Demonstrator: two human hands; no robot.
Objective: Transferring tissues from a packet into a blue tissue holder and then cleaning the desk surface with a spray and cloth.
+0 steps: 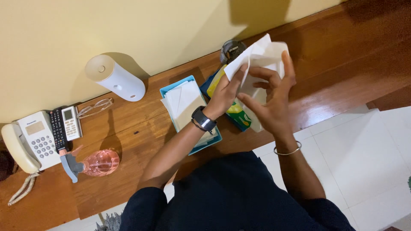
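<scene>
White paper tissue [261,55], thin, creased, partly unfolded. Your left hand [224,92] pinches its lower edge; your right hand [272,100] grips behind it, fingers spread, above the blue tray [171,90].

The left hand [227,92] and white tissue [261,55] hide most of the green-and-yellow packet [236,112].

Home or office desk: telephone [30,141], remotes [64,126], wooden shelf [342,64].
</scene>
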